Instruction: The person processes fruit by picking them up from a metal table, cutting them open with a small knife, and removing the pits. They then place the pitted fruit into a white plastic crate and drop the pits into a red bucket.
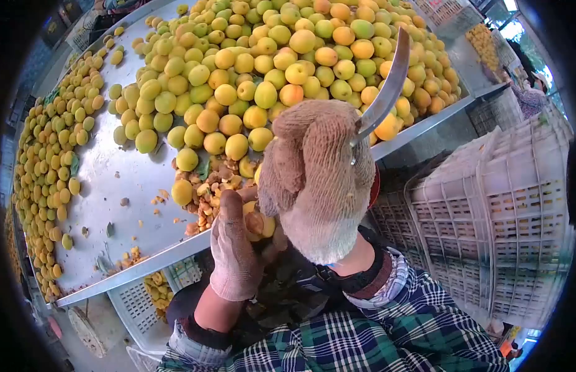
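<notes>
My right hand (319,177), in a stained knit glove, is closed around a curved knife (387,90) whose blade points up and to the right. To its left, my left hand (235,248) wears a pale glove with bare fingertips and holds a cut apricot (257,223) with its brown pit showing. The right glove hides part of this fruit. Both hands are at the near edge of the metal table (133,167). Just beyond them, a small heap of pits and fruit scraps (207,198) lies beside whole apricots (238,80).
More apricots (46,167) line the table's left side. Stacked white crates (486,217) stand at the right. Below the table edge is a crate (136,310) with fruit pieces, beside a white bucket (92,328). A person (530,93) is partly visible at the upper right.
</notes>
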Tool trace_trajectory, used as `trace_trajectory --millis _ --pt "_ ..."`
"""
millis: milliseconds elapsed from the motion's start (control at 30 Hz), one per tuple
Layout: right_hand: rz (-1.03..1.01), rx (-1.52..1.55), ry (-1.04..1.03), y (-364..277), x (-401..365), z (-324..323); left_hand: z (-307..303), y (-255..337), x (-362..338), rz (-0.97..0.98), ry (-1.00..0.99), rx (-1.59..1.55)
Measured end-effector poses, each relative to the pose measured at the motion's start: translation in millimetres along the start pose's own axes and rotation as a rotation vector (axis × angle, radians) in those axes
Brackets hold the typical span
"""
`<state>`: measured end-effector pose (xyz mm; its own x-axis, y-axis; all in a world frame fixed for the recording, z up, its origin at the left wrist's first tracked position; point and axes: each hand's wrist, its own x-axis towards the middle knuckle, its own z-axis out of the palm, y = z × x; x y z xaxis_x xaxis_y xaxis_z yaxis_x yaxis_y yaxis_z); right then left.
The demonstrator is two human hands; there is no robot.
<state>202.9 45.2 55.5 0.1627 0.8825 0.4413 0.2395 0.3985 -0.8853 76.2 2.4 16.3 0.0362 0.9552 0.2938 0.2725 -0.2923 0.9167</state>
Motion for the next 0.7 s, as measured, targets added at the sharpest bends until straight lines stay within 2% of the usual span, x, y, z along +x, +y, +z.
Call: trace_trajectory --millis 67,100,167,300,400,467,600,700 --pt "-0.197 -0.183 0.011 1.1 -2.2 -7.7 2.5 4.5 -2.2 -0.176 -0.011 -0.160" --pt "-0.363 -0.284 0.020 4.6 0.4 -11.3 4.2 5.7 -1.9 -0.211 -0.013 -0.188" --pt "-0.473 -0.384 0.021 6.5 -0.3 -15.5 6.0 6.8 -2.8 -0.235 -0.013 -0.209" --pt "-0.255 -0.363 -0.020 5.1 -10.2 -16.1 7.1 6.3 -1.5 -0.266 -0.006 -0.227" --pt "-0.100 -0.200 -0.025 6.9 -8.2 -12.5 8.7 5.3 -0.6 -0.277 0.001 -0.228" --pt "-0.065 -0.194 -0.045 6.4 -5.6 -12.0 8.9 4.8 0.5 -0.284 0.005 -0.225" --pt "-0.252 -0.420 -0.076 7.0 -3.5 -14.8 10.8 4.2 0.1 -0.286 0.026 -0.192" --pt "-0.278 -0.401 -0.056 9.3 -5.0 -10.7 14.1 2.1 0.9 -0.251 0.069 -0.096"
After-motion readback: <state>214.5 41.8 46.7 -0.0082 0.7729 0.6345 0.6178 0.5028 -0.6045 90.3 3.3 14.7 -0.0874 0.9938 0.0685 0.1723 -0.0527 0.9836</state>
